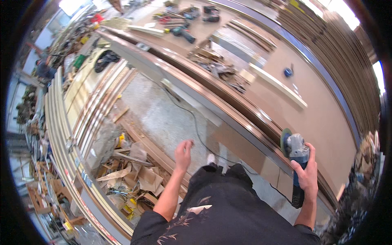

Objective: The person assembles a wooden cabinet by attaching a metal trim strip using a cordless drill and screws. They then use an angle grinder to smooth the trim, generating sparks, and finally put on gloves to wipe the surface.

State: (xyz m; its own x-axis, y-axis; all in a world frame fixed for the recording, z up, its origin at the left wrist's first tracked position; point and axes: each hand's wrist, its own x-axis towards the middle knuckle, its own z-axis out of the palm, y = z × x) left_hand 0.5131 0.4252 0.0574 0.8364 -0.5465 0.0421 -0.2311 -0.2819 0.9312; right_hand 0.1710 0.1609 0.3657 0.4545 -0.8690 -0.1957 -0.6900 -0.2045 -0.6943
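My right hand (307, 173) is wrapped round the body of an angle grinder (298, 152) with a dark blue and silver housing. Its greenish disc (285, 141) faces left, close over a long brown metal profile (228, 107) on the workbench edge; whether it touches cannot be told. A dark cord runs from the grinder's lower end. My left hand (183, 154) hangs in the air on the near side of the profile, fingers loosely bent and holding nothing.
The brown workbench (326, 106) bears a white strip (279, 85), a blue round tool (288, 72), a cordless drill (182, 33) and offcuts. A cable (196, 126) crosses the floor by my feet. Cardboard scraps (143, 175) and long profiles (61, 122) lie at left.
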